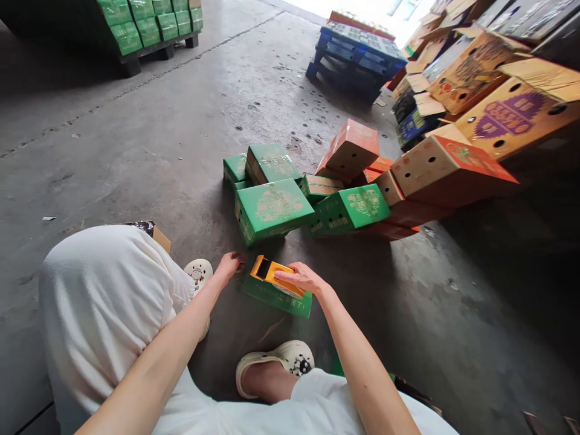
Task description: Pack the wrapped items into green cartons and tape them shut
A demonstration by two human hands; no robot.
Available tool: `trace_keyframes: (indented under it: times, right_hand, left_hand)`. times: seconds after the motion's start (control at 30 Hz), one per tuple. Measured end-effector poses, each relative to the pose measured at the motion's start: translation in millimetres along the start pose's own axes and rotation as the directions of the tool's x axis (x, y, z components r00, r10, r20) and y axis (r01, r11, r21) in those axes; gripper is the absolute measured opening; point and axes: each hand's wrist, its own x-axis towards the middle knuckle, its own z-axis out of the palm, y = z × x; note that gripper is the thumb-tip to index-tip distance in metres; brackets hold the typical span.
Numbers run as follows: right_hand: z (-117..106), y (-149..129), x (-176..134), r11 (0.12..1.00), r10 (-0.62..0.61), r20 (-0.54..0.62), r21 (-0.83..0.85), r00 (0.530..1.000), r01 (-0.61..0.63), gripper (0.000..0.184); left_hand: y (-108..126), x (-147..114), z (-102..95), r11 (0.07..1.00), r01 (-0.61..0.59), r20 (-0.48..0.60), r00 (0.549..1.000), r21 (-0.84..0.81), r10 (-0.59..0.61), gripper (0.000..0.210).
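My right hand (301, 278) grips a small yellow-orange box-like object (283, 279) with a dark rectangular panel at its left end; its exact kind is unclear. Beneath it lies a green cardboard piece (281, 299) with pale printed characters. Just left of the cardboard, my left hand (230, 266) has its fingers curled together; anything between them is too small or blurred to make out. Ahead of both hands, a green printed carton (274, 208) sits with several similar green cartons.
To the right are red and orange cartons (351, 148) and stacked fruit boxes (502, 121). A blue pallet (353, 60) stands farther back, and a pallet of green boxes (154, 27) at upper left. My feet in pale clogs (290, 356) flank the cardboard.
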Motion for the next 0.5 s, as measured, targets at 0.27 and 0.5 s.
trace_keyframes:
  times: [0.27, 0.5]
  right_hand:
    - [3, 2, -8, 0.997, -0.044, 0.019, 0.070, 0.999, 0.043, 0.064]
    - [4, 6, -12, 0.991, -0.066, 0.031, 0.116, 0.997, 0.062, 0.066]
  left_hand:
    - [13, -12, -0.7, 0.982, 0.189, 0.360, 0.918, -0.029, -0.166, 0.030]
    - [13, -14, 4.9, 0.976, 0.216, 0.390, 0.902, -0.040, -0.184, 0.023]
